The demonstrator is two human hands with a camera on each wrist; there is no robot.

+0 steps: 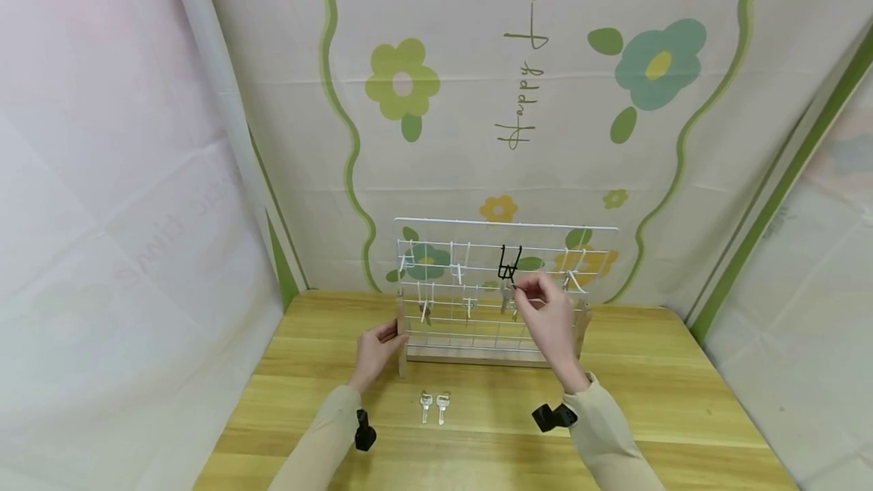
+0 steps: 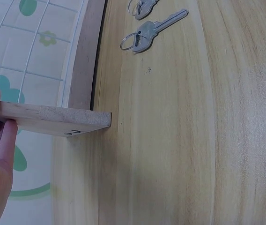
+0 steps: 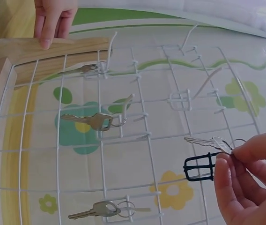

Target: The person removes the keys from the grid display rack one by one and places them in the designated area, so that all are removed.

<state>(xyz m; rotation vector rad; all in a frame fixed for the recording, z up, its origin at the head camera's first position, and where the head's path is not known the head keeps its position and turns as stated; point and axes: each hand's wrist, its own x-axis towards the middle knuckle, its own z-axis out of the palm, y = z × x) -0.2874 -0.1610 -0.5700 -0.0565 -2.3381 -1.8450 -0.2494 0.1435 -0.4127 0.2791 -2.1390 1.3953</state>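
Note:
My right hand [image 1: 549,317] pinches a key [image 3: 207,142] by its ring end, right at a black hook [image 1: 508,271] on the white wire grid rack [image 1: 505,226]. The fingertips hide the hook's front part. At the rack's left end, my left hand [image 1: 375,354] grips the wooden side support [image 2: 53,117] between thumb and fingers. White hooks stick out from the grid, and on the lower ones hang keys by their rings, among them a middle key [image 3: 93,121] and another key [image 3: 95,209] in the right wrist view.
Two loose keys, a left key [image 1: 426,406] and a right key [image 1: 442,408], lie on the wooden table [image 1: 491,430] in front of the rack. A flower-printed cloth [image 1: 450,157] hangs close behind it, with more cloth at both sides.

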